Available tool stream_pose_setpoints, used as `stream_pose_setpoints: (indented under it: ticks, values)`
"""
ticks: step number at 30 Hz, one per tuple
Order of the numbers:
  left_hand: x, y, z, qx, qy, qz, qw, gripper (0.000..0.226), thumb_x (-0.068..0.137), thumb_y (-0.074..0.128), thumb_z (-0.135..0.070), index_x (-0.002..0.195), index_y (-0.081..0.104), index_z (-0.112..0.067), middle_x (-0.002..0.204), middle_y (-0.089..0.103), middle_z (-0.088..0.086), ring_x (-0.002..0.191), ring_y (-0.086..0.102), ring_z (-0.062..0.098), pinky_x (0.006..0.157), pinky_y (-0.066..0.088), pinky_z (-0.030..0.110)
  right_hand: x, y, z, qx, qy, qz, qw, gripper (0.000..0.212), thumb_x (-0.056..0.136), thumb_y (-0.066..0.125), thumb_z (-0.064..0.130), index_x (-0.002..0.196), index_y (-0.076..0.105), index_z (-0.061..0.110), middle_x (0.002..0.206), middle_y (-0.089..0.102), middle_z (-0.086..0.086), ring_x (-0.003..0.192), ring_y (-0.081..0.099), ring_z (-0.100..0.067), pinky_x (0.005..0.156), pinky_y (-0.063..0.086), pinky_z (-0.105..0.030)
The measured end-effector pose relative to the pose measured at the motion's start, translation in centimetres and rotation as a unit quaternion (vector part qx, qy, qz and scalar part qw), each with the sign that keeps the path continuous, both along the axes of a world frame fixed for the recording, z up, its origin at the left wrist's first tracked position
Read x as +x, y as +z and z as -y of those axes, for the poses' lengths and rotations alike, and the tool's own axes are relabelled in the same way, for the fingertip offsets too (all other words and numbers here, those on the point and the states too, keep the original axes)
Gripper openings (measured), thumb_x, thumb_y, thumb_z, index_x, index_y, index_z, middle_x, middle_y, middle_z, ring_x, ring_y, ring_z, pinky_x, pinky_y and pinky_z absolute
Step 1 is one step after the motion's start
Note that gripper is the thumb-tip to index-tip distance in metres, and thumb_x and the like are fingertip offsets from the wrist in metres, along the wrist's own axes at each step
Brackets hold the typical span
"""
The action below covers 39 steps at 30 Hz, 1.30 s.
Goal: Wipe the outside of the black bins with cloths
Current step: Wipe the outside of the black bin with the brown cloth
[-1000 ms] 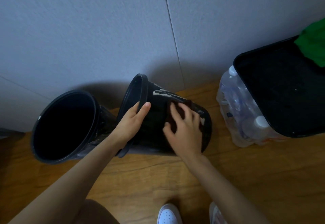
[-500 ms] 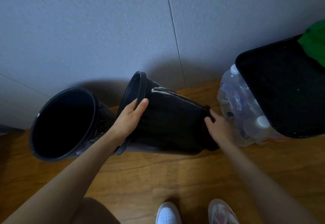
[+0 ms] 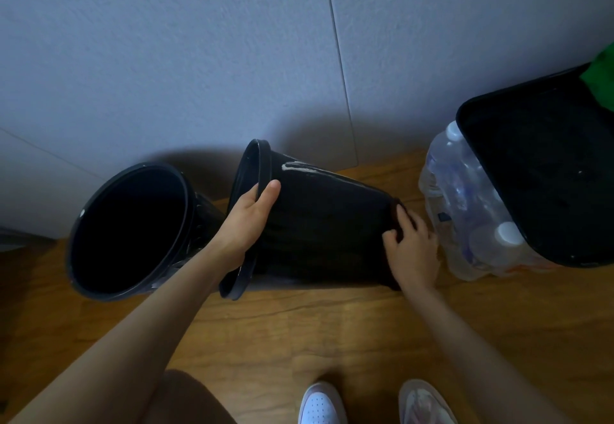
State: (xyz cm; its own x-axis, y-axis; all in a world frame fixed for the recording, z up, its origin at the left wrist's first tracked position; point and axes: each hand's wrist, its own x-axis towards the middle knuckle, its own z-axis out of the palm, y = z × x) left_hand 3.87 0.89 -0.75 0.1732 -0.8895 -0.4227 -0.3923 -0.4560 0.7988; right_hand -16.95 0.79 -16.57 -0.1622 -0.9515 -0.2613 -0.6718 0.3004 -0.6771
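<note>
Wood-grain floor [image 3: 299,330] meets a grey panelled wall [image 3: 166,58] on the far side. At centre a black bin [image 3: 325,224] lies on its side, mouth to the left. The left hand [image 3: 246,224] grips its rim. The right hand [image 3: 412,250] curls over the base edge, grasping what appears to be a dark cloth [image 3: 397,212], though it is hard to tell from the plastic. Risks: under wiping pressure the round bin may roll into the bottle pack [image 3: 465,217] just right or the second bin [image 3: 133,224] just left, and the pale streak [image 3: 299,167] on its far side may be missed.
</note>
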Motion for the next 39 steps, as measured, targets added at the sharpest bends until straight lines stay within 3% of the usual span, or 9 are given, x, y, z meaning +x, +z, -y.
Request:
stream_pose_setpoints:
  ticks: [3, 8, 12, 16, 21, 25, 32, 35, 39]
  values:
    - [0.0, 0.2, -0.1, -0.009, -0.015, -0.01, 1.0, 0.02, 0.099, 0.033, -0.039, 0.101, 0.052, -0.037, 0.1, 0.058, -0.02, 0.098, 0.055, -0.004, 0.08, 0.038, 0.015, -1.2, -1.0, -0.2, 0.03, -0.01, 0.014, 0.999, 0.049, 0.092, 0.04, 0.031, 0.141, 0.034, 0.03, 0.132, 0.045, -0.007, 0.121, 0.042, -0.028, 0.095, 0.043, -0.048]
    - [-0.2, 0.5, -0.7, -0.032, -0.047, 0.012, 0.998, 0.018, 0.099, 0.034, -0.033, 0.103, 0.051, -0.037, 0.094, 0.055, -0.025, 0.074, 0.051, -0.029, 0.06, 0.037, -0.006, -0.2, 1.1, -2.4, -0.042, 0.009, -0.007, 0.999, 0.053, 0.086, 0.058, 0.025, 0.136, 0.041, 0.023, 0.131, 0.039, -0.004, 0.117, 0.041, -0.021, 0.088, 0.045, -0.036]
    - [-0.8, 0.1, -1.0, -0.044, -0.098, 0.036, 0.994, 0.019, 0.098, 0.037, -0.033, 0.106, 0.055, -0.034, 0.103, 0.062, -0.015, 0.095, 0.058, -0.008, 0.077, 0.043, 0.007, 3.0, 5.9, -1.3, -0.167, 0.069, 0.051, 0.982, 0.052, 0.08, 0.065, 0.023, 0.131, 0.052, 0.024, 0.125, 0.047, 0.003, 0.115, 0.044, -0.018, 0.083, 0.048, -0.035]
    - [-1.4, -0.3, -1.2, -0.057, -0.121, 0.03, 0.991, 0.021, 0.097, 0.039, -0.031, 0.104, 0.059, -0.028, 0.097, 0.067, -0.006, 0.09, 0.063, 0.003, 0.079, 0.05, 0.018, 6.5, 10.3, 1.0, -0.266, 0.14, 0.069, 0.951, 0.047, 0.082, 0.061, 0.029, 0.128, 0.055, 0.021, 0.124, 0.054, 0.002, 0.113, 0.047, -0.019, 0.079, 0.045, -0.028]
    - [-0.5, -0.1, -1.3, -0.056, -0.115, 0.023, 0.992, 0.02, 0.097, 0.038, -0.03, 0.095, 0.058, -0.031, 0.091, 0.064, -0.007, 0.081, 0.061, -0.006, 0.071, 0.046, 0.005, 7.1, 10.6, 4.0, -0.22, 0.194, 0.041, 0.955, 0.041, 0.092, 0.049, 0.03, 0.133, 0.05, 0.027, 0.13, 0.05, 0.006, 0.119, 0.041, -0.017, 0.083, 0.042, -0.027]
    - [-0.6, 0.0, -1.9, -0.047, -0.119, 0.026, 0.991, 0.019, 0.097, 0.038, -0.03, 0.093, 0.057, -0.03, 0.09, 0.063, -0.008, 0.08, 0.058, -0.014, 0.068, 0.042, 0.0, 4.3, 7.9, 7.1, -0.069, 0.172, 0.004, 0.983, 0.037, 0.095, 0.042, 0.034, 0.131, 0.051, 0.034, 0.132, 0.05, 0.005, 0.119, 0.044, -0.023, 0.08, 0.043, -0.03]
    - [-0.9, -0.1, -2.1, -0.041, -0.152, 0.013, 0.987, 0.02, 0.097, 0.039, -0.031, 0.104, 0.057, -0.029, 0.102, 0.065, -0.002, 0.094, 0.06, 0.001, 0.076, 0.047, 0.006, 2.1, 7.6, 4.7, -0.013, 0.125, 0.049, 0.991, 0.044, 0.092, 0.044, 0.041, 0.134, 0.049, 0.027, 0.138, 0.047, 0.001, 0.125, 0.043, -0.027, 0.101, 0.039, -0.042]
    - [-1.1, 0.0, -2.3, -0.045, -0.157, 0.004, 0.987, 0.018, 0.097, 0.04, -0.028, 0.102, 0.056, -0.033, 0.099, 0.065, -0.002, 0.09, 0.061, -0.001, 0.075, 0.048, 0.008, 3.6, 10.6, 4.4, -0.048, 0.107, 0.168, 0.979, 0.046, 0.086, 0.054, 0.033, 0.13, 0.054, 0.018, 0.133, 0.051, -0.001, 0.123, 0.045, -0.021, 0.101, 0.037, -0.034]
    - [-1.4, 0.1, -2.4, -0.052, -0.167, 0.005, 0.985, 0.019, 0.097, 0.041, -0.027, 0.103, 0.056, -0.037, 0.102, 0.067, -0.005, 0.094, 0.062, -0.001, 0.076, 0.048, 0.008, 4.9, 12.9, 5.0, -0.067, 0.132, 0.266, 0.953, 0.046, 0.081, 0.064, 0.023, 0.125, 0.05, 0.02, 0.124, 0.044, 0.003, 0.107, 0.045, -0.008, 0.074, 0.034, -0.008]
